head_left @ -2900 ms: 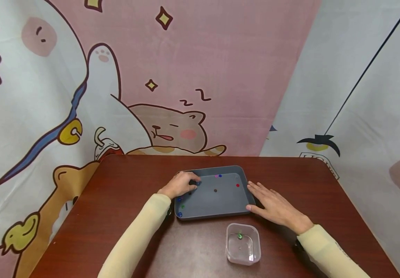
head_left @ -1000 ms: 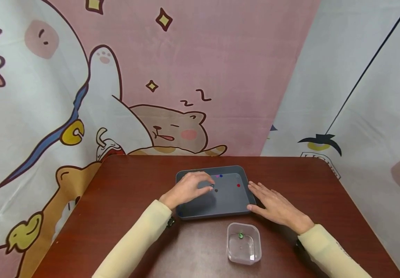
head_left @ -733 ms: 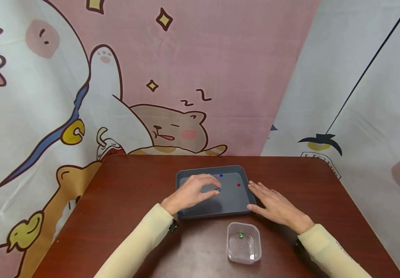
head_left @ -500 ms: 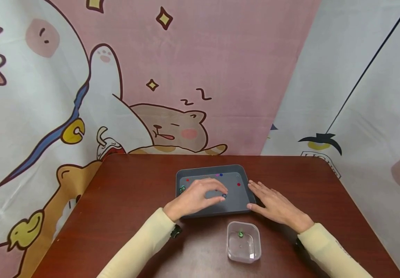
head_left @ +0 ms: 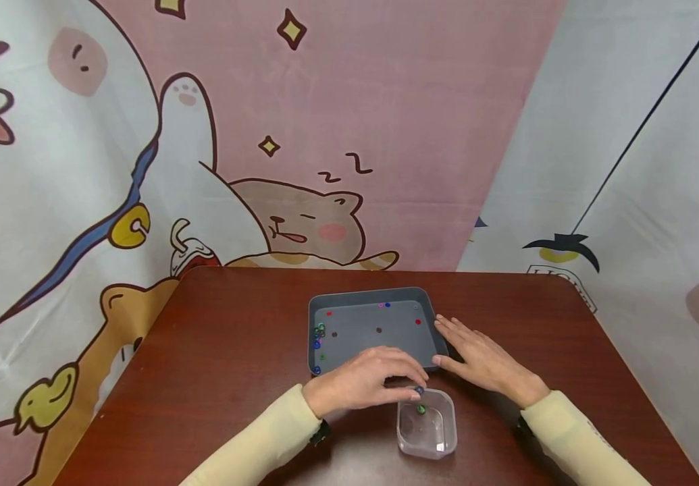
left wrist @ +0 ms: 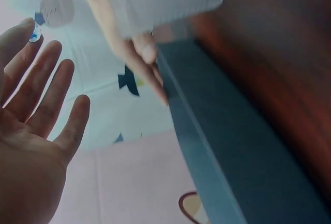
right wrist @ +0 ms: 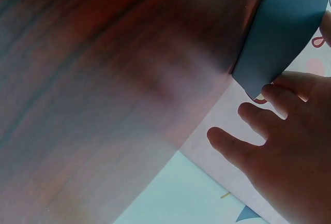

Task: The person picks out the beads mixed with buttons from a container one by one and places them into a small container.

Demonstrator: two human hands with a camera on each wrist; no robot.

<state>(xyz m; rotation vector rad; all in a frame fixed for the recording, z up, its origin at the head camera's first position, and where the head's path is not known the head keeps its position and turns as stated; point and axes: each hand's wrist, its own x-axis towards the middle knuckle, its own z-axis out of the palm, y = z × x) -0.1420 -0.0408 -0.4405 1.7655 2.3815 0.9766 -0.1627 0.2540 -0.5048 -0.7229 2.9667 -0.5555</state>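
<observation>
Left hand (head_left: 369, 379) pinches a blue marble (head_left: 419, 390) near the far rim of the clear box (head_left: 425, 435); outstretched right hand (head_left: 483, 361) touches the grey tray (head_left: 358, 337) beyond the box, tray's long axis running crosswise

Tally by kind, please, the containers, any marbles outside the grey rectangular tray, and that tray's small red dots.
Grey tray: 1
Clear square plastic tub: 1
Blue glassy marble held by left hand: 1
Green glassy marble in tub: 1
Red dots: 2
Total: 6

Pink and white cartoon backdrop (head_left: 422, 121) behind a reddish-brown table (head_left: 246, 324).
</observation>
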